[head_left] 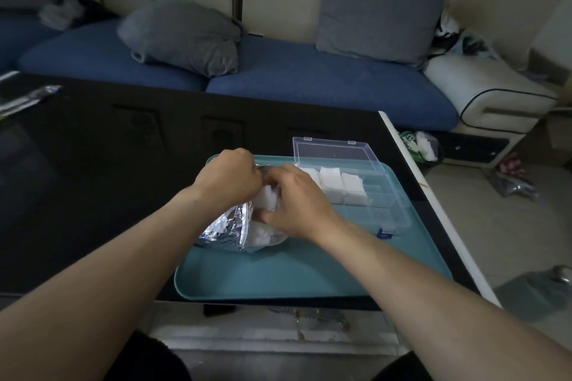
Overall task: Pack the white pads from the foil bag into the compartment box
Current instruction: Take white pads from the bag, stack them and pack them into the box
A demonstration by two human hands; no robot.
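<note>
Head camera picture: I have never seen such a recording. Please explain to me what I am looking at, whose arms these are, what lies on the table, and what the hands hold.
There is no machine here. A person wears one wide camera on the head, so you look forward and down along their own two bare arms. It is the only view.

On the black table lies a teal tray. On it stands a clear compartment box with its lid open; some compartments already hold white pads. Beside it, on the tray, lies a crinkled foil bag with more pads inside.

The left hand grips the top of the bag at its opening. The right hand reaches into the opening, its fingers curled around pads. Behind the table stands a blue sofa with grey cushions.
</note>
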